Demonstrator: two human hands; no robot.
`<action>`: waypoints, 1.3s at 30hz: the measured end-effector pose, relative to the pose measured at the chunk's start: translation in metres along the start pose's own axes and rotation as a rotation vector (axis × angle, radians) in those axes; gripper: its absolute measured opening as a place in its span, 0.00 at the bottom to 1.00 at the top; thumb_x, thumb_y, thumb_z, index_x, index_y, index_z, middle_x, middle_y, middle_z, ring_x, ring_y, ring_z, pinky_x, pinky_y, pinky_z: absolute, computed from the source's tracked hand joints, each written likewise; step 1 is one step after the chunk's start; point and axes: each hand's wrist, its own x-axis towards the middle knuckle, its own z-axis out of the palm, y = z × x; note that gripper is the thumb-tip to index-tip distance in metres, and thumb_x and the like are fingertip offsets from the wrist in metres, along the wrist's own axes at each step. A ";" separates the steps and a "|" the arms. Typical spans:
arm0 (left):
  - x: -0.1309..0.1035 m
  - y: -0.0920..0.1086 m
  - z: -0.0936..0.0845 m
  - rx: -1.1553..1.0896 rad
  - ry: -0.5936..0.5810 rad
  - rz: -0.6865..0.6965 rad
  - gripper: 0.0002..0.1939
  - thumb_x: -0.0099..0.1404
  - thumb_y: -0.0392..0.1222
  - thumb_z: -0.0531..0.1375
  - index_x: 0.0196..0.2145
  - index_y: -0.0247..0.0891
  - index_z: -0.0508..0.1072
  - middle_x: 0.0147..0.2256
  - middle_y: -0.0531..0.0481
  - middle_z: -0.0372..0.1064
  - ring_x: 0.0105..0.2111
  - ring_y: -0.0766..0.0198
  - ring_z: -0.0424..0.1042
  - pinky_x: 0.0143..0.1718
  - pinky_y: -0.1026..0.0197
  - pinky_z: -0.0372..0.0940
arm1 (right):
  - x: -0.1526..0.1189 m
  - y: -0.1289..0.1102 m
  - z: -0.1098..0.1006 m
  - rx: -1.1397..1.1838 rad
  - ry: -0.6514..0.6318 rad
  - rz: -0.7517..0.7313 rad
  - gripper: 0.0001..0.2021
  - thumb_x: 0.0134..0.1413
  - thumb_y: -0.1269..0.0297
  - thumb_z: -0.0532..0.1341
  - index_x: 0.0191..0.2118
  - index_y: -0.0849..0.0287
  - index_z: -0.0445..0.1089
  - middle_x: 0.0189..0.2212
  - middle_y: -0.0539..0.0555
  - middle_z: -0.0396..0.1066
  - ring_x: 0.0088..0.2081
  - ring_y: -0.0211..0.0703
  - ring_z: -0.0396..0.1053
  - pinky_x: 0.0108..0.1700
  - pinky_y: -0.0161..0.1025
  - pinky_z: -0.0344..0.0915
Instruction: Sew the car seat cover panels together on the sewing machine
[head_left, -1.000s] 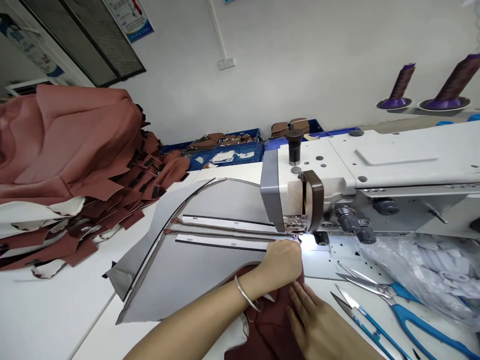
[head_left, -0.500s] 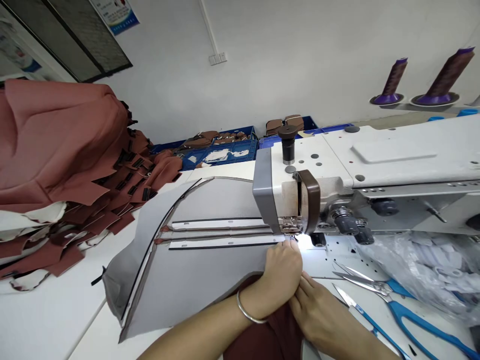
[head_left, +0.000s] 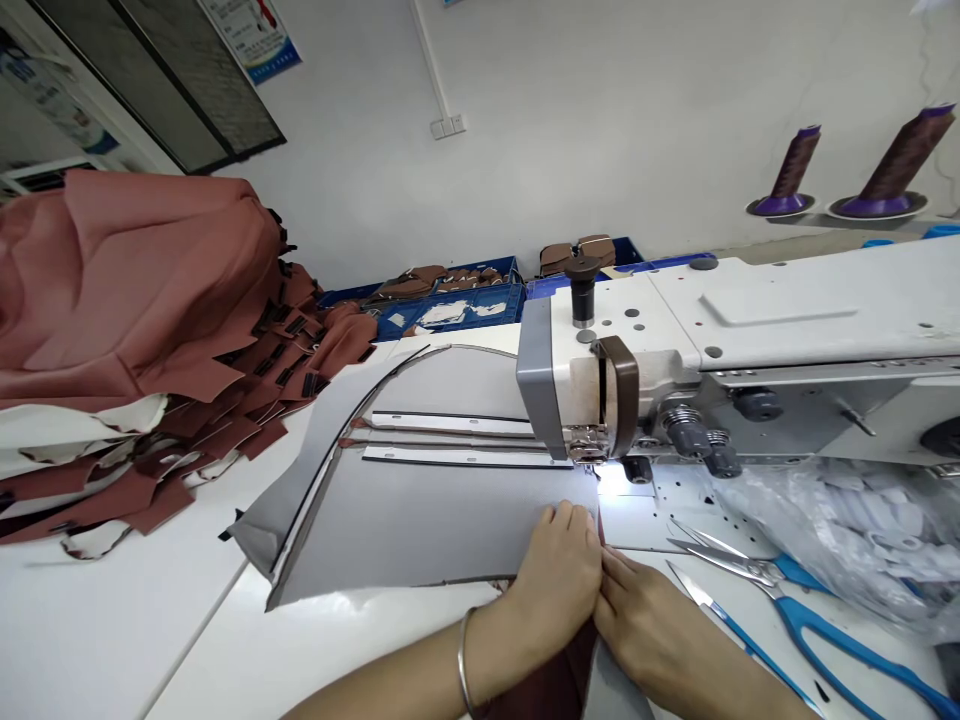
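A grey-backed seat cover piece point(head_left: 442, 515) with a reddish-brown face lies under the head of the sewing machine point(head_left: 577, 375). Two white strips point(head_left: 457, 457) run across its grey side towards the lit needle area. My left hand point(head_left: 559, 565), a bangle on its wrist, has its fingers closed on the piece's right edge, just in front of the presser foot point(head_left: 590, 465). Against it, my right hand point(head_left: 637, 620) pinches the same edge slightly nearer to me. Below the hands the reddish-brown face hangs folded, and both sets of fingertips are partly hidden.
Blue-handled scissors point(head_left: 817, 640) and a blue-handled blade tool point(head_left: 739, 630) lie right of my hands. Behind them sits a clear plastic bag point(head_left: 855, 530) of white parts. Reddish-brown covers point(head_left: 157, 290) are heaped at left. Blue crates point(head_left: 450, 308) stand behind; thread cones point(head_left: 795, 165) rise at right.
The seat cover piece has slid away from me beneath the machine head, its near left corner moving farther off. My hands now sit a little nearer to me, farther from the needle.
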 end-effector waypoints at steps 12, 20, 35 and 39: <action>0.018 -0.015 0.016 -0.043 0.056 0.024 0.06 0.64 0.30 0.49 0.36 0.33 0.65 0.34 0.46 0.61 0.35 0.58 0.59 0.34 0.55 0.59 | 0.003 0.015 -0.004 0.055 -0.082 0.044 0.05 0.54 0.74 0.56 0.31 0.64 0.68 0.37 0.62 0.70 0.43 0.49 0.66 0.49 0.44 0.64; 0.027 -0.018 0.012 -0.055 0.064 -0.010 0.05 0.63 0.30 0.51 0.36 0.31 0.65 0.33 0.46 0.61 0.35 0.58 0.59 0.35 0.56 0.60 | -0.005 0.013 0.006 0.089 -0.069 0.086 0.05 0.53 0.75 0.55 0.32 0.65 0.68 0.44 0.65 0.68 0.51 0.53 0.62 0.54 0.48 0.61; 0.022 -0.020 -0.011 0.016 0.020 0.076 0.08 0.63 0.28 0.49 0.32 0.32 0.66 0.31 0.47 0.61 0.32 0.60 0.59 0.32 0.57 0.60 | 0.003 0.025 0.010 0.063 -0.021 0.062 0.15 0.55 0.76 0.52 0.47 0.73 0.67 0.50 0.72 0.64 0.56 0.56 0.58 0.55 0.52 0.62; 0.033 -0.023 -0.002 -0.025 0.039 0.102 0.10 0.63 0.28 0.48 0.29 0.33 0.65 0.31 0.47 0.61 0.32 0.60 0.59 0.32 0.57 0.59 | 0.007 0.028 0.010 0.093 -0.023 0.087 0.16 0.58 0.74 0.49 0.48 0.73 0.67 0.50 0.71 0.64 0.57 0.56 0.57 0.55 0.52 0.62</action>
